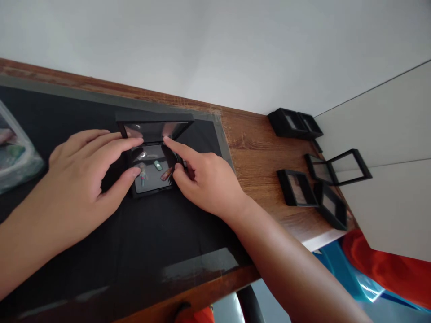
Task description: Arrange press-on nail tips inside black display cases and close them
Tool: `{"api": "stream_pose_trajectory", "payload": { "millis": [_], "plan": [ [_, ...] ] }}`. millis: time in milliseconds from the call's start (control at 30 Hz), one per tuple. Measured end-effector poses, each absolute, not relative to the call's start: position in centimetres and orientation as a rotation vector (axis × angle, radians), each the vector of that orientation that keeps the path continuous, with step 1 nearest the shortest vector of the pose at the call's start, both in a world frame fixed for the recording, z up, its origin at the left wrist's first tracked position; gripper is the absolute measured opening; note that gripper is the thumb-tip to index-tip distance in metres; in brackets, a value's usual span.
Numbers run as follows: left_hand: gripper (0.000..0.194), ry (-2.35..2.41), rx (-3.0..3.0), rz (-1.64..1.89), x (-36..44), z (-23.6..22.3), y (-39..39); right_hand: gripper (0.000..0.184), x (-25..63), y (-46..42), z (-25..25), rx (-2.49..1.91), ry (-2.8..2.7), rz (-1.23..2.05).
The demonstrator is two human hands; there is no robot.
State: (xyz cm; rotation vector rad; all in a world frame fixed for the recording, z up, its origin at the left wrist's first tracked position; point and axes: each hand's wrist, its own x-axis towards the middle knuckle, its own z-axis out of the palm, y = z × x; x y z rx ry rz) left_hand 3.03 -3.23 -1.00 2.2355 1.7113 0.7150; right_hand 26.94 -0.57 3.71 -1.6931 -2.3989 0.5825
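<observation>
A small black hinged display case [153, 192] lies unfolded on the black mat, its clear-windowed lid [151, 130] tilted up at the back. On the film in its base are small nail-shaped pieces: a green one [158, 165], a brown one [166, 174] and a bluish one with a red spot [142, 178]. My left hand [85, 168] grips the case's left side, thumb on the base edge and index finger by the lid. From the right, my right hand [210, 179] holds the case, index fingertip at the hinge and thumb by the base edge; its other fingers are curled.
Several more black cases [292, 123] stand at the right on the wooden tabletop [249, 148], one of them unfolded [348, 168]. A plastic-wrapped clear container [20, 154] sits at the left. A white wall backs the table; red and blue items [387, 273] are below right.
</observation>
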Motion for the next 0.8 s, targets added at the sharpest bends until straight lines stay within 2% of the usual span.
{"api": "stream_pose_trajectory", "payload": {
  "millis": [367, 567, 800],
  "plan": [
    [0.044, 1.613, 2.246, 0.753, 2.4, -1.5, -3.1, 0.052, 27.3, 0.8, 3.8, -1.577, -2.138, 1.003],
    [0.046, 1.602, 2.251, 0.766, 2.7, -1.6, -3.2, 0.063, 27.2, 0.5, 3.9, -1.521, -2.337, 0.855],
    [0.047, 1.626, 2.174, 0.731, 3.1, -1.1, -3.1, 0.054, 27.2, 0.5, 4.2, -1.592, -2.427, 0.588]
  ]
}}
